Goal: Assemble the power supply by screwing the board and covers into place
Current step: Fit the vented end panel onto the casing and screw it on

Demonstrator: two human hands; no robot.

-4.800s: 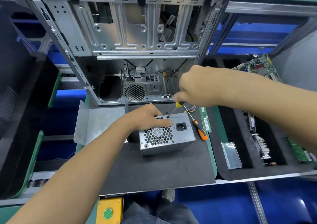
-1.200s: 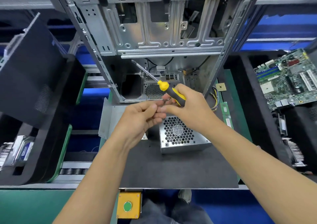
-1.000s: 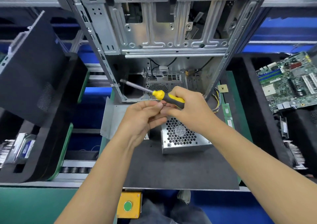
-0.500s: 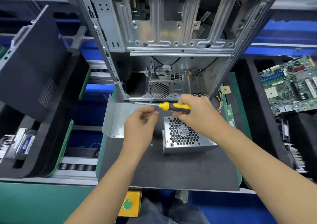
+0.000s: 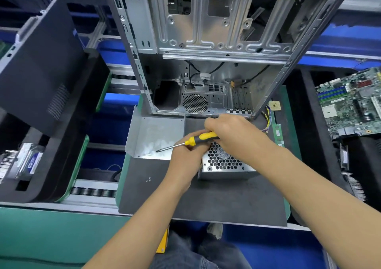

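At mat centre, a yellow-and-black screwdriver (image 5: pixel 198 139) is gripped in the right hand (image 5: pixel 233 133), shaft pointing left. The left hand (image 5: pixel 186 161) is held just under the shaft, fingers curled; whether a screw is pinched cannot be told. The power supply (image 5: pixel 223 164) is set on the dark mat (image 5: pixel 206 198), directly under the right hand and touching the left hand's right side. It is judged heavy, rigid and sharp-edged, best held by its solid side walls, not the perforated grille. A loose cover plate (image 5: pixel 150 136) is seen just left; three small screws (image 5: pixel 148 179) lie nearer.
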